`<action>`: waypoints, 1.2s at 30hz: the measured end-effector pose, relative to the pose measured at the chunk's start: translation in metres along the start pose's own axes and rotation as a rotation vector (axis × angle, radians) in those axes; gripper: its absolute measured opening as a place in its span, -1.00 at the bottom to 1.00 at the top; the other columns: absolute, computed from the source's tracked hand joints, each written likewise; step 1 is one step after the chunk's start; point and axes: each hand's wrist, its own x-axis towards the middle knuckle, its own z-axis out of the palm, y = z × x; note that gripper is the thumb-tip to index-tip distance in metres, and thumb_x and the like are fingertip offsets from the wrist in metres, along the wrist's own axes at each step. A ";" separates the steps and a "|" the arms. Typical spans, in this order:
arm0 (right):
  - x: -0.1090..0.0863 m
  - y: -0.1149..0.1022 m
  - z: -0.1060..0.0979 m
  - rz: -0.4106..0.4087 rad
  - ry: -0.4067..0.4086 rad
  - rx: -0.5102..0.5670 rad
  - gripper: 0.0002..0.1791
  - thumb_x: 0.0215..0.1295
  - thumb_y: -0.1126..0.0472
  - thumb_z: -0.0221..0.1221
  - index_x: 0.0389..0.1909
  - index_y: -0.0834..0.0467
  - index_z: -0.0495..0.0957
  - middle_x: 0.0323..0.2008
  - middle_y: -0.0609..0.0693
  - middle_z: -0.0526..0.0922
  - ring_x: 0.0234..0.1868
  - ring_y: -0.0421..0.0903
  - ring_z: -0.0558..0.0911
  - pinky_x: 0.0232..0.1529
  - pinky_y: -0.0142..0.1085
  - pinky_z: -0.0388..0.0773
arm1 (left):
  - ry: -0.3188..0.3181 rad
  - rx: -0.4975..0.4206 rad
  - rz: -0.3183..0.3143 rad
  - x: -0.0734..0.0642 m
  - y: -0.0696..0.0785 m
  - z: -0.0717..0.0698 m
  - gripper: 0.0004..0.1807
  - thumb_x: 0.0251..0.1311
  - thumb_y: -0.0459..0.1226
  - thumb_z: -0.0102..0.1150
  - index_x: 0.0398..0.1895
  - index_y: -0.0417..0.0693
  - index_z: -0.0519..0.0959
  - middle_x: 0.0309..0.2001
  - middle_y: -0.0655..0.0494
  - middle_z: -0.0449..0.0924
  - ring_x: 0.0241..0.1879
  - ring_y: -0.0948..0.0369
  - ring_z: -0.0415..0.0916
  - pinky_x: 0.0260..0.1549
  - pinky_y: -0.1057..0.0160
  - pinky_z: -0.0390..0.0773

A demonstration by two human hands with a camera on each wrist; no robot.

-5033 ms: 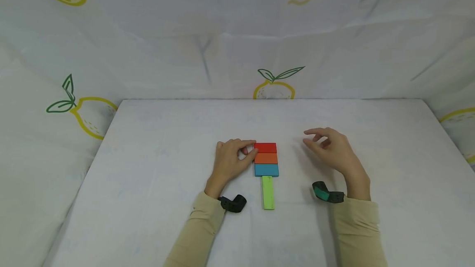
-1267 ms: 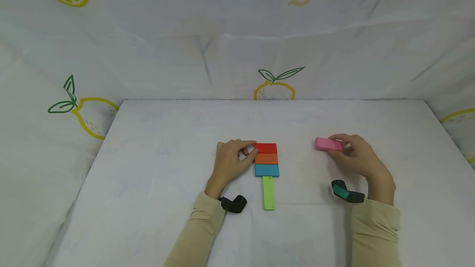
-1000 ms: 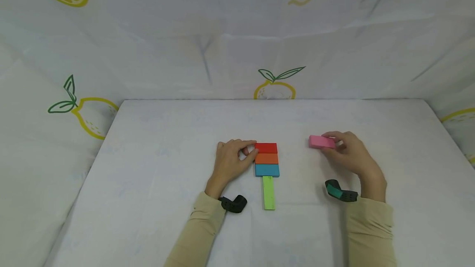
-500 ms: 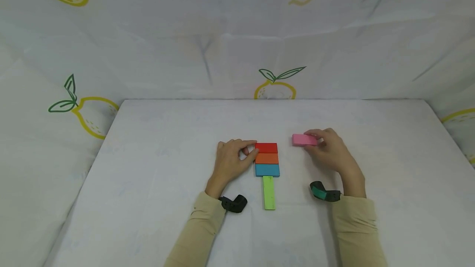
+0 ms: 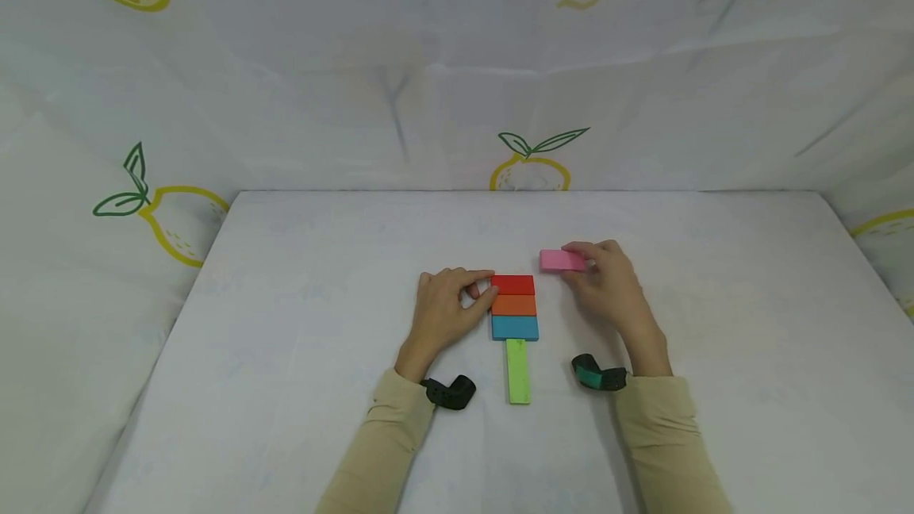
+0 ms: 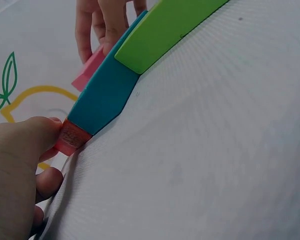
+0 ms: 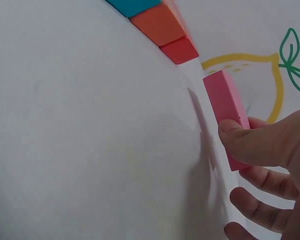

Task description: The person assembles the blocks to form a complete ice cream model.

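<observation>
On the white table a red block (image 5: 512, 285), an orange block (image 5: 513, 305) and a blue block (image 5: 515, 327) lie flush in a column. A lime-green block (image 5: 517, 371) points lengthwise toward the person from the blue one's near side. My left hand (image 5: 450, 308) pinches the red block's left end, index fingertip at its far corner and thumb by the orange seam. Between thumb and fingers my right hand (image 5: 607, 284) holds a pink block (image 7: 227, 107) by its right end. This block is behind and right of the red one, apart from its shadow in the right wrist view.
A white cloth (image 5: 321, 86) printed with lemons hangs behind the table and at its sides. Each wrist wears a dark camera band, one on the left (image 5: 450, 393) and one on the right (image 5: 598, 373). The table's back edge (image 5: 357, 192) runs beyond the blocks.
Five seconds ago the right hand held nothing; since then it has taken the pink block and carried it leftward and slightly back, near the red block. The left hand and column stay put.
</observation>
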 end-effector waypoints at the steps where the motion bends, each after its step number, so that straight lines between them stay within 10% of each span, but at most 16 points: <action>1: 0.000 -0.002 0.002 -0.003 0.003 -0.005 -0.57 0.34 0.33 0.25 0.23 0.26 0.56 0.07 0.38 0.50 0.04 0.28 0.48 0.07 0.17 0.53 | -0.002 0.001 -0.001 0.000 0.000 0.000 -0.72 0.26 -0.05 0.32 -0.03 0.12 0.78 -0.51 0.23 0.59 -0.47 0.27 0.42 -0.27 0.27 0.04; 36: -0.001 -0.015 0.016 -0.031 -0.027 -0.118 -0.54 0.35 0.24 0.26 0.26 0.18 0.57 0.05 0.32 0.57 0.07 0.29 0.45 0.05 0.19 0.44 | -0.005 0.014 0.000 0.000 -0.001 0.000 -0.73 0.27 -0.04 0.31 -0.04 0.15 0.78 -0.51 0.25 0.58 -0.48 0.30 0.40 -0.28 0.27 0.05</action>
